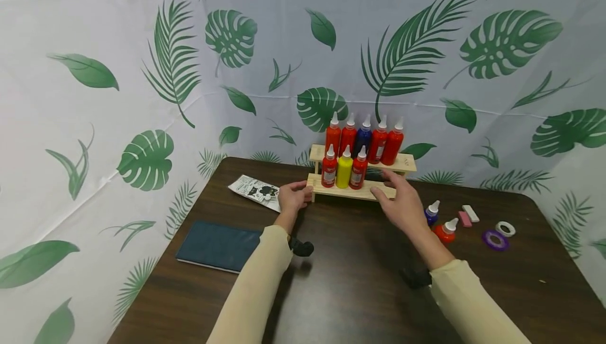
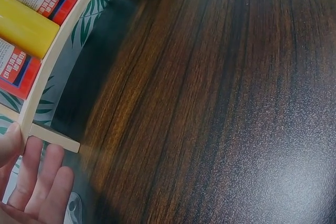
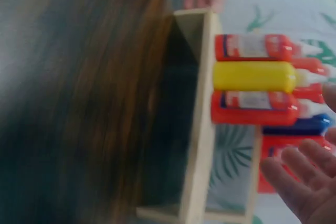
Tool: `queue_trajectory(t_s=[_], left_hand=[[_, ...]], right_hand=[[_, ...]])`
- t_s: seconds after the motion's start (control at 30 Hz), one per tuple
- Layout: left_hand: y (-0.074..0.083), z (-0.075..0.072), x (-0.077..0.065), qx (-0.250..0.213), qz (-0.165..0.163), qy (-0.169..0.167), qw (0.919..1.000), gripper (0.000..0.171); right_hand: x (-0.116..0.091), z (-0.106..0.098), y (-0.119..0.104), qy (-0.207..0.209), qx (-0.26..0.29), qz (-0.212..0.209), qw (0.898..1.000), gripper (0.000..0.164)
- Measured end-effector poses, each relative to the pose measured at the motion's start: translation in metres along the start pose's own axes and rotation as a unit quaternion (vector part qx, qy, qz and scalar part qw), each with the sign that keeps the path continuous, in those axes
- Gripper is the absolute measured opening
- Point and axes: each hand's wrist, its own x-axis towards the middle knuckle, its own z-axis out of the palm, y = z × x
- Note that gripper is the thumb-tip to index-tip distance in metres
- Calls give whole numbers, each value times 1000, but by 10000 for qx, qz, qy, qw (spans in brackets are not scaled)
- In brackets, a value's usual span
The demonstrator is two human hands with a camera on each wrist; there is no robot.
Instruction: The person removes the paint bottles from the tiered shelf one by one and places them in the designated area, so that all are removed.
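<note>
My left grip (image 1: pixel 292 199) pinches the wooden rack (image 1: pixel 341 192), likely stiff and best held by its ends; my right grip (image 1: pixel 403 203) spreads empty.

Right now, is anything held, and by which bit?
The left grip pinches the wooden rack by the left end of its lower shelf; the right grip holds nothing.

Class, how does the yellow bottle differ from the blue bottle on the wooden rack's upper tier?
Colour: the yellow bottle is bright; the blue bottle is dark.
Place: the yellow bottle stands on the lower tier, the blue bottle on the upper tier.
Row: the yellow bottle is the middle of three bottles, the blue bottle the middle of five.
Shared: both stand upright with pointed white caps.
</note>
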Motion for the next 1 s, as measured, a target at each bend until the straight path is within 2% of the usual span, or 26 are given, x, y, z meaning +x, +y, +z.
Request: queue_trajectory(t_s=[0.1,0.2,0.33,0.47,0.6,1.0], left_hand=[[-1,0,0,-3,24,24,10000,23],[-1,0,0,4,60,11,10000,23],[0,-1,1,4,-11,20,10000,23],[0,-1,3,-34,-119,-18,9999,23],[0,-1,3,-82,-58,-67,9999,24],[-2,-1,5,-124,2,-45,9999,24]], right_hand=[[22,11,-2,-374,522,405,9971,66],[40,18,-4,-463,992,808,9907,68],[55,27,-4,-571,815,874,9912,69],[59,36,-5,-668,584,884,9921,69],[61,42,-7,-614,544,1012,9915,70],[62,50,-7,-116,562,1210,9910,55]])
